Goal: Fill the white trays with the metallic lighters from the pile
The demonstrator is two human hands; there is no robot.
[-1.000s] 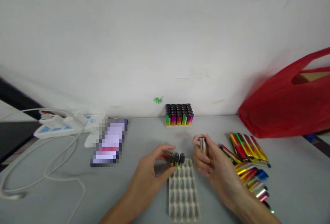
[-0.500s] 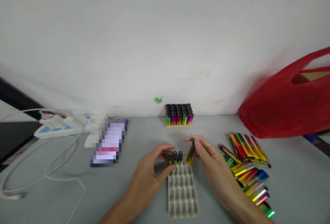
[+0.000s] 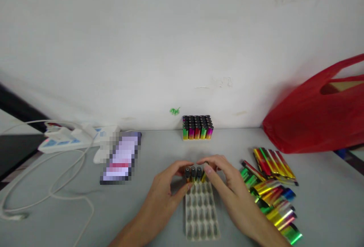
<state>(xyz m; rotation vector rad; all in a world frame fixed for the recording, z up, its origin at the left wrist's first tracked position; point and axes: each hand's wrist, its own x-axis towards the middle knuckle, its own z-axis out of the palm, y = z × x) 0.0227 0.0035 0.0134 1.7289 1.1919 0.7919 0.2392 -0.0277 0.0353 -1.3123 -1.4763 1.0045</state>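
Observation:
A pale plastic tray point(image 3: 200, 214) with rows of empty pockets lies on the grey table in front of me. Three shiny lighters with black tops point(image 3: 192, 173) stand upright in its far row. My left hand point(image 3: 167, 192) holds the tray's far left corner, thumb and finger beside the lighters. Just right of those three, my right hand point(image 3: 224, 184) pinches a fourth lighter point(image 3: 203, 176) by its top and sets it into the far row. Loose metallic lighters point(image 3: 270, 194) lie heaped to the right.
A filled block of lighters point(image 3: 197, 127) stands against the white wall. A red plastic bag point(image 3: 315, 114) sits at the right. A phone point(image 3: 121, 158), a white power strip point(image 3: 66, 139) and its cables point(image 3: 42, 186) lie at the left.
My right hand carried a lighter from the right of the tray leftward and down into the far row beside the three standing ones. My left hand stayed at the tray's corner.

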